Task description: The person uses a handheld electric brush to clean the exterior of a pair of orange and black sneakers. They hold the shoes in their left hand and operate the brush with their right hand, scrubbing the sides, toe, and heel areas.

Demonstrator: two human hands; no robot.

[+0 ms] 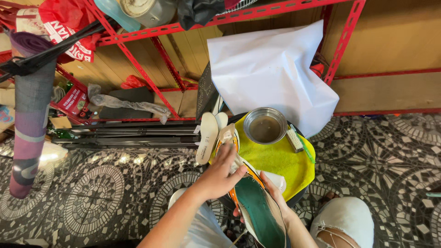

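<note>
Your left hand [219, 177] fingers pinch a cloth [228, 136] on the shoe [257, 209] | right hand [275, 195] fingers curl under it | bowl [265, 125] just beyond fingertips: a hard wipe could tip it

A bowl [265, 125] stood on a cloth [280, 160], a brush [294, 139] just right, insoles [207, 137] left, a shoe [257, 206] in front.

Orange-trimmed shoe [257, 209] with green lining, opening up, over yellow cloth [280, 160]
</note>
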